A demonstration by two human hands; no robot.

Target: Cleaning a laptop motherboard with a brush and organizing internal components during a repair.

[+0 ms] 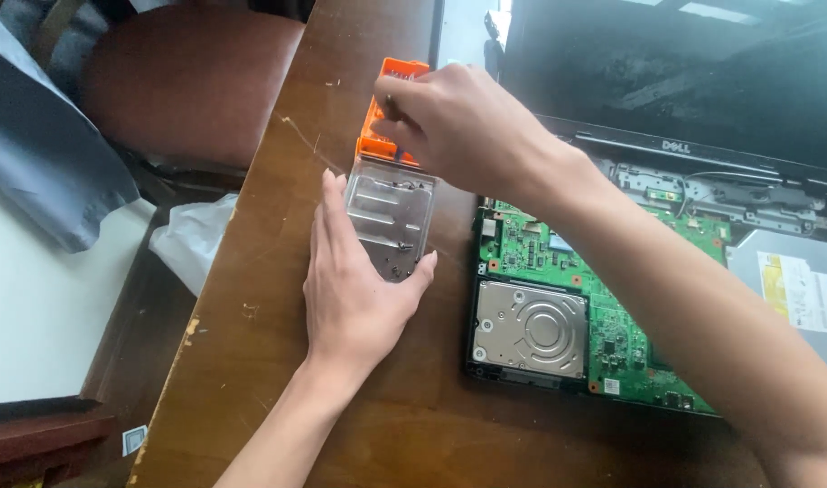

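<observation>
Left hand [355,289] lies flat on the wooden table [251,271], thumb and fingers bracing the clear lid of the bit case [391,194] so it won't slide. Right hand [458,122] pinches a bit at its orange tray. Opened laptop [612,298] sits just beside, hard drive [531,330] exposed.

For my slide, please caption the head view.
Left hand steadies clear case lid; right hand reaches orange tray beside opened laptop.
</observation>
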